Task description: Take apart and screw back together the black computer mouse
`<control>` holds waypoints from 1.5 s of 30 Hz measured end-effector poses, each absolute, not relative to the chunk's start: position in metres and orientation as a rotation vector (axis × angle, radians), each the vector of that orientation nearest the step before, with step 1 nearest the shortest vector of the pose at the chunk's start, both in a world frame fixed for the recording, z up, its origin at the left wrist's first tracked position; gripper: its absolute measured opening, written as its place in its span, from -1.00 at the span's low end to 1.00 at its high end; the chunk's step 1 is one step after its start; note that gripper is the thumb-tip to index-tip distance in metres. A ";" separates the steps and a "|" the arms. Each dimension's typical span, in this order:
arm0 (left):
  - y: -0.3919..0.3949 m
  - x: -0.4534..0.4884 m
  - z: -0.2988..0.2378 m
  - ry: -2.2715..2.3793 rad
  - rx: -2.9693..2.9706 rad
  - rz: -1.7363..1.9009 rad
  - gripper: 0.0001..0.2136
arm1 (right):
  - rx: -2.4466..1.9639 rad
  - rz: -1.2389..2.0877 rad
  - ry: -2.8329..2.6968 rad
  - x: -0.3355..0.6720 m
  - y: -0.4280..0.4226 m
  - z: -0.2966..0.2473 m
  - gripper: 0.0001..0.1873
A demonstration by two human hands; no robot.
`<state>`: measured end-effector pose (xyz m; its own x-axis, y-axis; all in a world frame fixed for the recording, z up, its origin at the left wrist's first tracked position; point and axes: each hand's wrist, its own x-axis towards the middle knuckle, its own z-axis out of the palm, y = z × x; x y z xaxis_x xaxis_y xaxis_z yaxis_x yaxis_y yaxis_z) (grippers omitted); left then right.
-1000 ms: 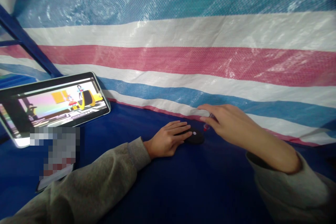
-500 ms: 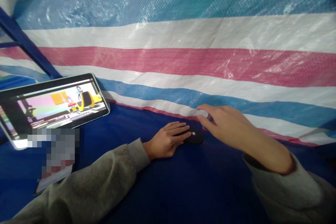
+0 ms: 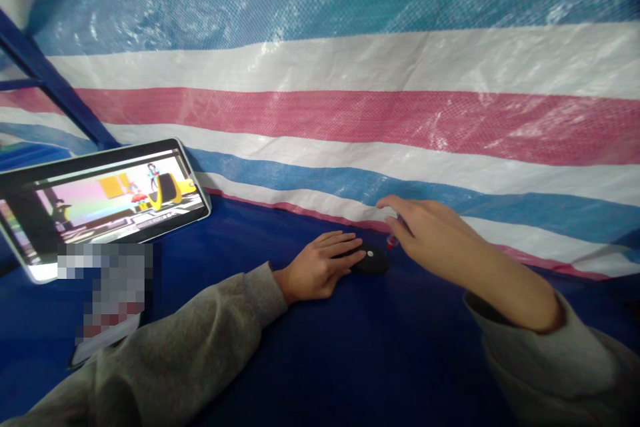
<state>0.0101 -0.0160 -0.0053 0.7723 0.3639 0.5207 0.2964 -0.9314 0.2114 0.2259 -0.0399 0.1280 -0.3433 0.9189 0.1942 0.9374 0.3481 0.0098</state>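
My left hand (image 3: 316, 267) lies palm down with its fingers stretched out over a flat, dark oval piece (image 3: 371, 263). Two small white round spots show on that piece beside the fingertips. To the right, my right hand (image 3: 425, 230) is raised just above the blue surface, thumb and fingers closed on a small slim tube with a red tip (image 3: 391, 241). The red tip points down near the oval's right edge; I cannot tell whether they touch. Most of the tube is hidden behind the fingers.
A tablet (image 3: 117, 197) with a cartoon picture leans at the left. A phone-like object (image 3: 107, 340), partly blurred out, lies below it by my left sleeve. A striped plastic sheet (image 3: 350, 117) hangs behind the blue surface (image 3: 350, 360). A blue bar (image 3: 65, 93) slants at far left.
The tube in my right hand has tilted, so more of its red end shows below the thumb. My left hand keeps its place on the oval piece.
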 end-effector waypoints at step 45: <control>-0.016 0.011 -0.004 0.532 2.828 0.882 -0.60 | -1.736 -0.185 -2.409 0.226 -0.039 0.127 -0.62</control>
